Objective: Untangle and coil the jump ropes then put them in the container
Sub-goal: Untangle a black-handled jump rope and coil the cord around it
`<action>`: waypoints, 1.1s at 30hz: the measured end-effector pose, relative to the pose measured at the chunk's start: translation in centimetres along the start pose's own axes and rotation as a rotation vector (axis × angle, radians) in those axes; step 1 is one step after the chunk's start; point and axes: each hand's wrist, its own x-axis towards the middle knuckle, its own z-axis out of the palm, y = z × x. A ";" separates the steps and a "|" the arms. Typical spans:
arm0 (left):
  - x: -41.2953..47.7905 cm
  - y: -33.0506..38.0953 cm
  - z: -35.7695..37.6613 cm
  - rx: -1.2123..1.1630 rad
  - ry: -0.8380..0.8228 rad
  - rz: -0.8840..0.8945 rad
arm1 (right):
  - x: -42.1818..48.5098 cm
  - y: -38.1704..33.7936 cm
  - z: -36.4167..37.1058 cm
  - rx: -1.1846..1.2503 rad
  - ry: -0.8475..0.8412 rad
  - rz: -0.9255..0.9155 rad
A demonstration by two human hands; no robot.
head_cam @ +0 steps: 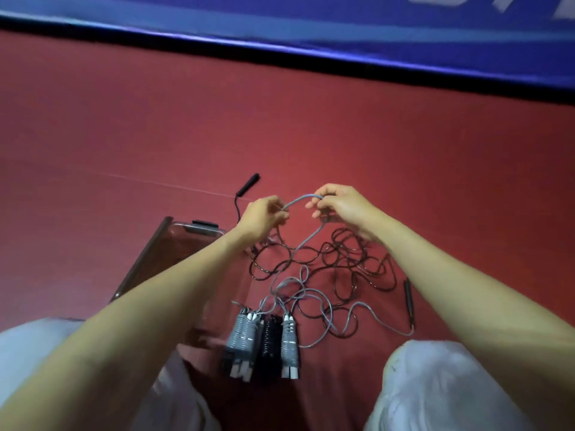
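Observation:
My left hand (264, 217) and my right hand (342, 209) are raised above the floor, each pinching one end of a short arch of the grey jump rope (300, 200). From there the grey rope hangs down into loose loops on the floor. A black jump rope (342, 259) lies tangled beneath it, with one handle (248, 183) far left and another handle (409, 301) at the right. Three coiled ropes, grey (244, 335), black (270, 340) and grey (289, 340), lie side by side near my knees. The clear container (146, 259) sits at the left, partly hidden by my left forearm.
The floor is a red mat (124, 135). A blue padded barrier (311, 23) with a black lower edge runs across the back. My knees in light trousers (435, 384) fill the bottom corners.

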 end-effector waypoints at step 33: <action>-0.5 0.2 -0.6 -0.022 -0.371 -0.214 | 3.0 -3.6 -6.0 0.466 0.235 0.101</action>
